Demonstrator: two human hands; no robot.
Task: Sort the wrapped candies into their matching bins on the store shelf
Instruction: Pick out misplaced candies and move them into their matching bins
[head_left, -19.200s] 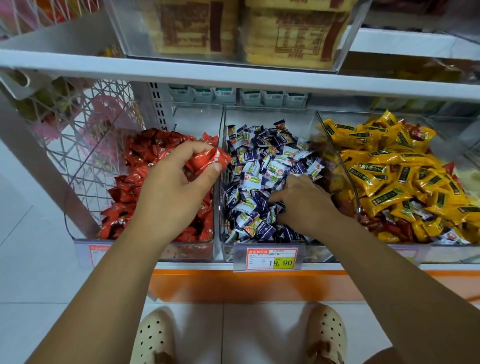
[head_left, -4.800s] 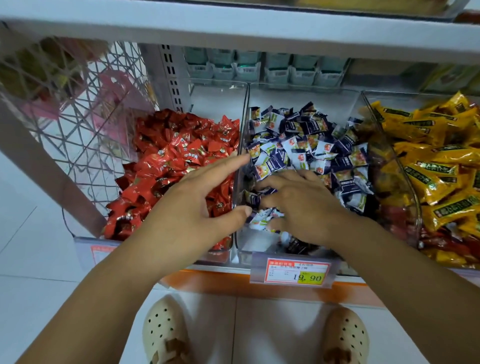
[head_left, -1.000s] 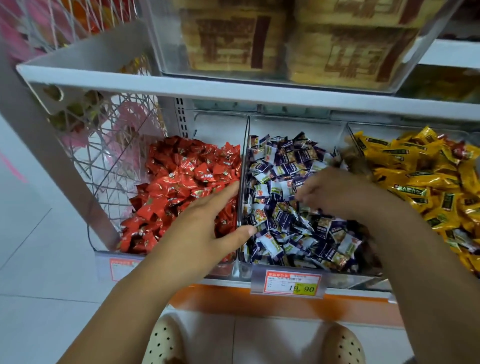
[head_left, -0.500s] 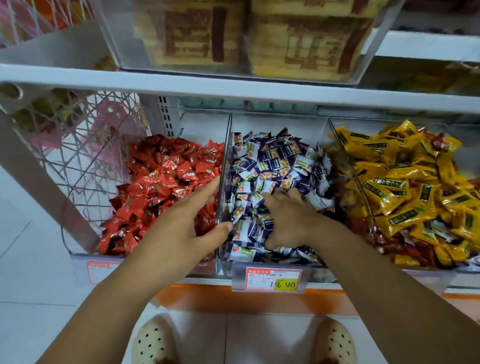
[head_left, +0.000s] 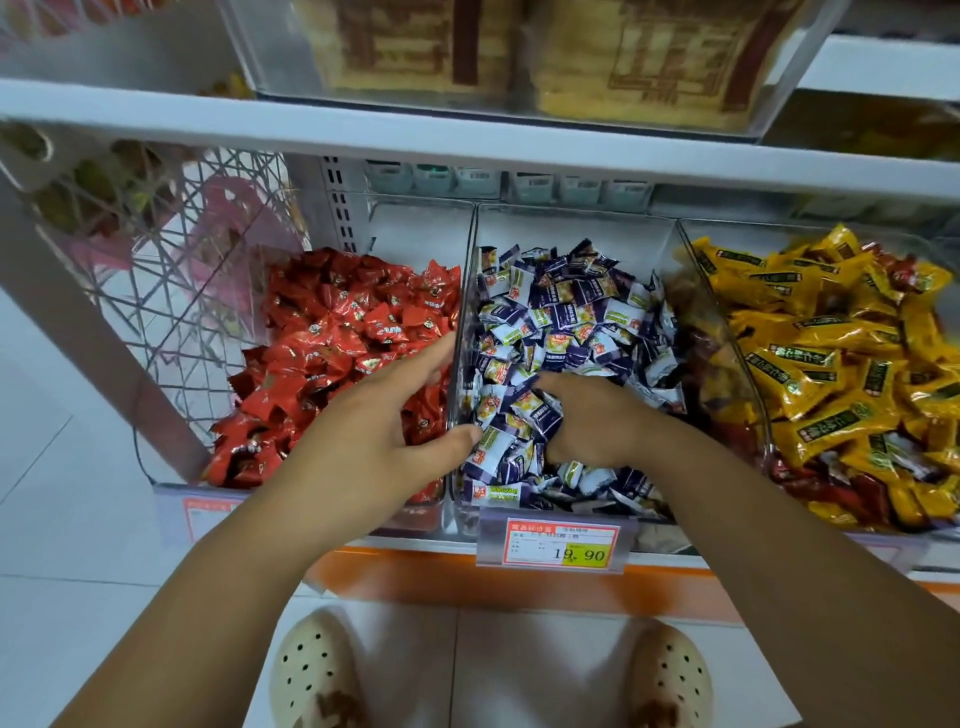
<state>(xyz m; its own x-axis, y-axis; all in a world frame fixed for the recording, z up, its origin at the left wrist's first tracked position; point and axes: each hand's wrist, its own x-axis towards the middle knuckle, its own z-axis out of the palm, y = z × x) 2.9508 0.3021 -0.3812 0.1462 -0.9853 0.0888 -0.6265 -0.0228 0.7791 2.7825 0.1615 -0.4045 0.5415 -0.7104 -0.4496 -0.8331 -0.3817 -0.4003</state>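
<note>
Currently find left hand spread wide, palm down, astride the clear divider. Straight fingers lying over red candies on its outer side; thumb across the wall, touching blue-and-white candies. Gripping nothing.

Find right hand just beside left thumb, inside the middle bin, fingers bent and dug down into the blue-and-white pile. Cannot tell whether pinching a piece: fingertips hidden among wrappers.

Note yellow candies in the bin beyond right hand, apart from it behind another clear wall. Several red wrappers mixed in low at that bin's front.

Note price tag below and between both wrists, on the shelf edge. Wire basket beyond left hand, past the red pile. Shelf board above both hands; pale perforated shoes below the forearms.
</note>
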